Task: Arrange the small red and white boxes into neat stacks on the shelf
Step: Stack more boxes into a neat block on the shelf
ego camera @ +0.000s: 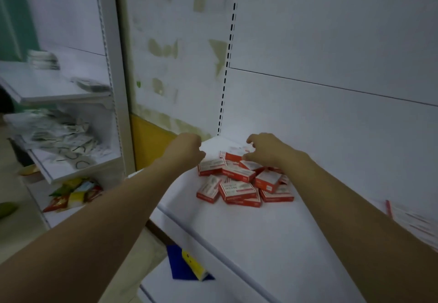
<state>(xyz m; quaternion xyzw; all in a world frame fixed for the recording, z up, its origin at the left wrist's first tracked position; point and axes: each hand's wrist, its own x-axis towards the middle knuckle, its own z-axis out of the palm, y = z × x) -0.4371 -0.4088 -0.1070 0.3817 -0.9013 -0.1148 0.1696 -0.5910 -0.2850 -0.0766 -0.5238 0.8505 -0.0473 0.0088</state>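
Several small red and white boxes lie in a loose jumbled pile on the white shelf, near its back left corner. My left hand hovers at the pile's left rear edge with loosely curled fingers, its thumb close to the leftmost box; I see nothing in it. My right hand arches over the back of the pile, fingers spread and bent, with the thumb touching a box on top. Boxes under my right hand are partly hidden.
The shelf's white back panel rises right behind the pile. More red and white packs lie blurred at the far right. A neighbouring shelf unit on the left holds white packets and colourful snack bags. A blue and yellow item sits on the lower shelf.
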